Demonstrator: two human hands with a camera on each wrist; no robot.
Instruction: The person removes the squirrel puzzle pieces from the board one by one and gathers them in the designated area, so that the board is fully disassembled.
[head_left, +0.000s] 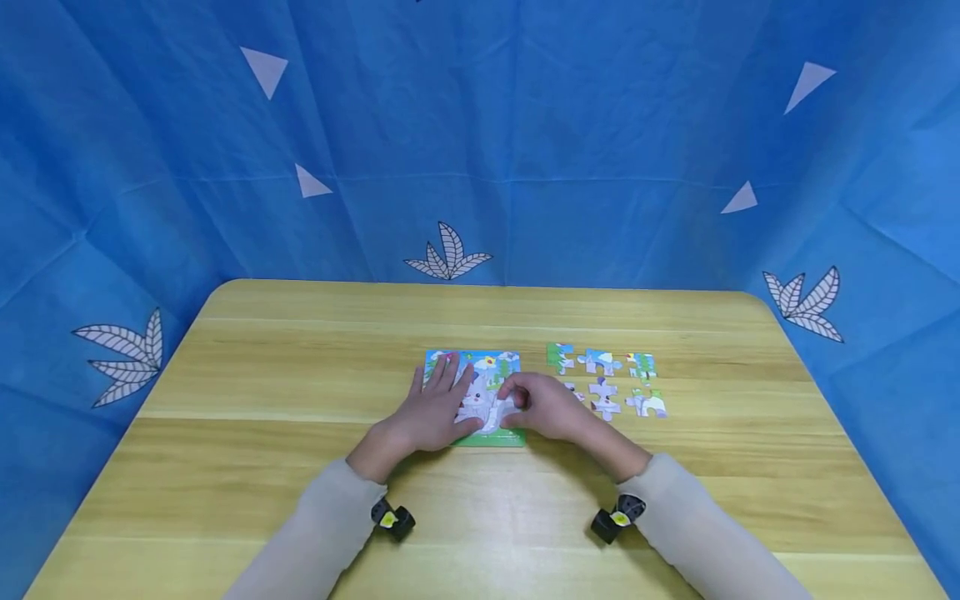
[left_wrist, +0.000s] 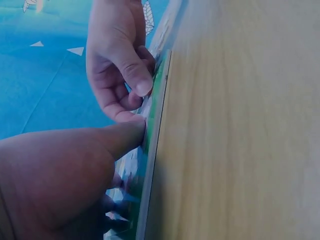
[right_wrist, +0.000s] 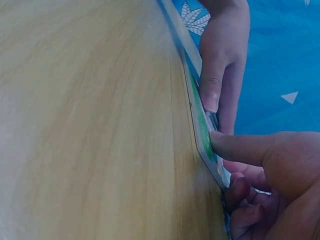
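Note:
A jigsaw puzzle board [head_left: 491, 439] with a cartoon picture, white animal shapes, a blue top and a green lower border lies flat on the table. My left hand [head_left: 433, 414] rests on its left half, fingers spread and straight, thumb on the lower part. On the right side of the board, my right hand [head_left: 551, 407] pinches a whitish puzzle piece [head_left: 505, 407] between thumb and curled index finger, low over the picture. The wrist views show both thumbs close together along the green border; the piece is mostly hidden there.
Several loose puzzle pieces [head_left: 604, 397] lie in two rows right of the board, one partly behind my right hand. The wooden table [head_left: 300, 375] has a blue patterned cloth [head_left: 480, 125] behind it and at its sides. Small black devices [head_left: 393, 518] sit at both cuffs.

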